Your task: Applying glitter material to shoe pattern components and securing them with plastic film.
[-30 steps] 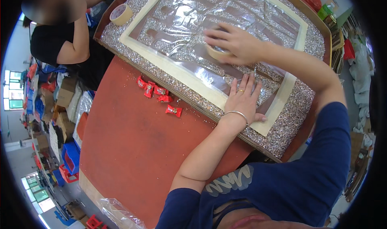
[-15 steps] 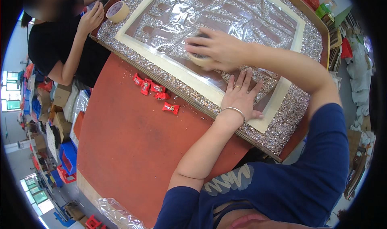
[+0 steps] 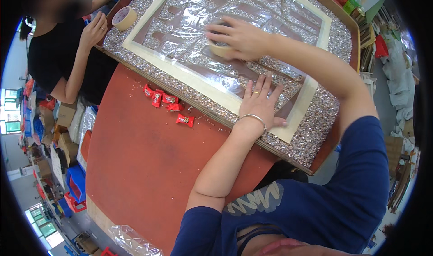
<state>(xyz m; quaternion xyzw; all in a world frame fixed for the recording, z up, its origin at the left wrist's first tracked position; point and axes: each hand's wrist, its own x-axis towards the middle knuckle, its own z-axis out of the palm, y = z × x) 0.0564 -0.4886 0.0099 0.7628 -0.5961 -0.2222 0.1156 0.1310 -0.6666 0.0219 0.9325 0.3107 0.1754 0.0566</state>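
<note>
My left hand (image 3: pixel 260 100) lies flat with spread fingers on a clear plastic sheet (image 3: pixel 191 19), near its taped corner. A band of cream tape (image 3: pixel 173 68) frames the sheet. My right hand (image 3: pixel 246 37), partly blurred, grips a cream tape roll (image 3: pixel 219 50) from above and holds it against the sheet farther in. Brownish cut-out shapes show through the plastic. Beneath and around it, a shallow tray holds small glittering chips (image 3: pixel 311 136).
Several red wrapped candies (image 3: pixel 170 99) lie on the red-brown table (image 3: pixel 149 166). Another tape roll (image 3: pixel 124 18) rests at the tray's left corner, by a co-worker's hand (image 3: pixel 94 29). Crumpled clear plastic (image 3: pixel 133 240) lies at the near left edge.
My right hand has slid the tape roll a little farther away over the sheet. My left hand stays pressed in place. The whole view has shifted slightly.
</note>
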